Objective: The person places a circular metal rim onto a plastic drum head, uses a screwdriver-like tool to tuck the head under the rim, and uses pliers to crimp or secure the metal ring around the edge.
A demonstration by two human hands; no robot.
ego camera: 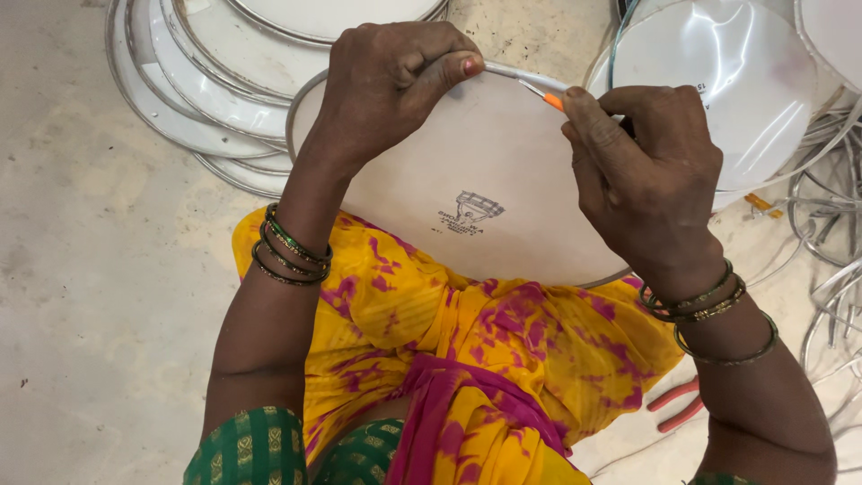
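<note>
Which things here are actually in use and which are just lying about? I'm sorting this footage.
In use:
left hand gripping the rim of the round white drumhead on the lap
right hand holding an orange-tipped tool at that rim

Lying about:
stacked drumheads
loose metal hoops
red-handled pliers

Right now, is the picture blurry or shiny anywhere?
In the head view, both hands, left and right, and the round drum skin look sharp. Light is soft and even, with only faint shadows under the hands. A pale glare sits on the clear disc at top right. The stacked rims bend a little toward the picture's edge.
</note>
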